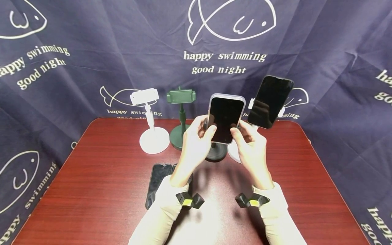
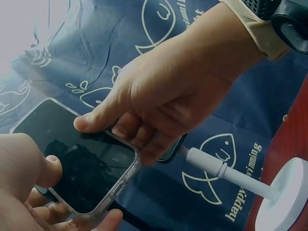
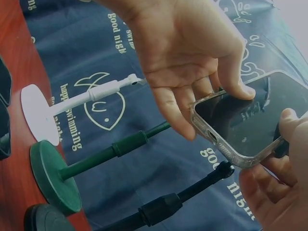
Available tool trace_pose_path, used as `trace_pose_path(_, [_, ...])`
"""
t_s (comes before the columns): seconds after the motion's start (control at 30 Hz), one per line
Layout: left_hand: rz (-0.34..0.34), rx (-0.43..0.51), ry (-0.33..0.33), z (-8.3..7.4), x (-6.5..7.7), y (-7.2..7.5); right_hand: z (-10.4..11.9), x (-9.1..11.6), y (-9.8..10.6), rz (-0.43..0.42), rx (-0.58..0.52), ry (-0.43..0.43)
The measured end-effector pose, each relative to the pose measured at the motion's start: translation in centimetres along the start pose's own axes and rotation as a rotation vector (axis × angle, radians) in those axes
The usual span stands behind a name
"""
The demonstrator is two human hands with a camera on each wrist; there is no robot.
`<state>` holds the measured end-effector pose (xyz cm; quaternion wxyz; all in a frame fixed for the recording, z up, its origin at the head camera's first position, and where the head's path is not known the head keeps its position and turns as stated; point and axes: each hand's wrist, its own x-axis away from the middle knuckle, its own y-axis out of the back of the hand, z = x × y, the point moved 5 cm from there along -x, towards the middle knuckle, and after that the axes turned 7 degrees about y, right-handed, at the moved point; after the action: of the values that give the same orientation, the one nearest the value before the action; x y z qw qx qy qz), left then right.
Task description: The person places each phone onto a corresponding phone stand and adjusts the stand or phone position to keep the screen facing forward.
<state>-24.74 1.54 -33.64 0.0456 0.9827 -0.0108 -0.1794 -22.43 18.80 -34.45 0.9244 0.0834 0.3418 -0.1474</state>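
Both hands hold a dark-screened phone (image 1: 226,117) in a clear case, upright and tilted back over the black phone stand (image 1: 216,153). My left hand (image 1: 196,143) grips its lower left side, thumb on the screen's edge and fingers behind. On the opposite side my right hand (image 1: 253,144) grips it the same way. In the right wrist view, a black piece of the holder (image 3: 280,144) shows at the phone's edge; most of the holder is hidden behind the phone. I cannot tell whether it clamps the phone.
To the right, a white stand (image 1: 234,153) carries another phone (image 1: 271,102). A white stand (image 1: 154,141) and a green stand (image 1: 182,115) with bare holders stand at left. A black phone (image 1: 158,182) lies on the red table (image 1: 101,177), with another dark one partly under the left forearm.
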Motion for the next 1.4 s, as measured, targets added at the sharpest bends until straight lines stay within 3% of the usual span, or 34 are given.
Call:
trace_pose_path(0.23, [0.008,-0.005,0.009,0.01,-0.02,0.12,0.02,-0.05,-0.11,0.011,-0.011,0.001])
trace_pose_path(0.47, [0.013,-0.003,0.005,0.10,0.02,0.11,0.18,0.00,-0.19,0.031,0.056,0.038])
trace_pose_path(0.93, [0.017,-0.015,0.051,-0.27,0.11,0.11,0.28,-0.01,-0.49,0.069,0.026,0.087])
trace_pose_path(1.23, [0.020,-0.007,0.002,0.09,0.04,0.19,0.26,-0.03,-0.47,0.071,0.015,0.093])
trace_pose_path(1.4, [0.022,0.001,0.007,0.05,0.04,0.20,0.10,0.03,-0.39,0.069,0.042,0.087])
